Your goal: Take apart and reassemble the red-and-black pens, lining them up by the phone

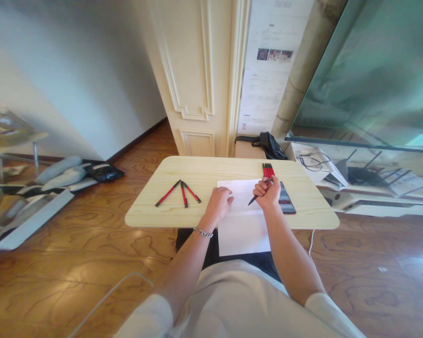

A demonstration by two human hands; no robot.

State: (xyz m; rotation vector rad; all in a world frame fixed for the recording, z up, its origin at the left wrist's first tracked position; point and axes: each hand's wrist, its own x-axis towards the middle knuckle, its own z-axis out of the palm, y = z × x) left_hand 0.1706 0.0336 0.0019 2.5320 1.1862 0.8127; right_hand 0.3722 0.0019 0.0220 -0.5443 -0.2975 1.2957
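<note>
Right hand (pixel 267 192) is gripping one red-and-black pen (pixel 260 191) in a fist over the white paper (pixel 240 206) on the table (pixel 183 169); left hand (pixel 219 203) is resting loosely curled, empty, on the paper's left edge. The pen is probably light, stiff and smooth, best held mid-barrel.

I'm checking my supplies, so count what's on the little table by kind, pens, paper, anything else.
Red-and-black pens: 3 lying loose, 1 in the right hand, plus a bunch beyond that hand, too tightly packed to count
White paper sheet, under the left hand: 1
Dark flat object: 1
Total: 6, plus the bunch
</note>
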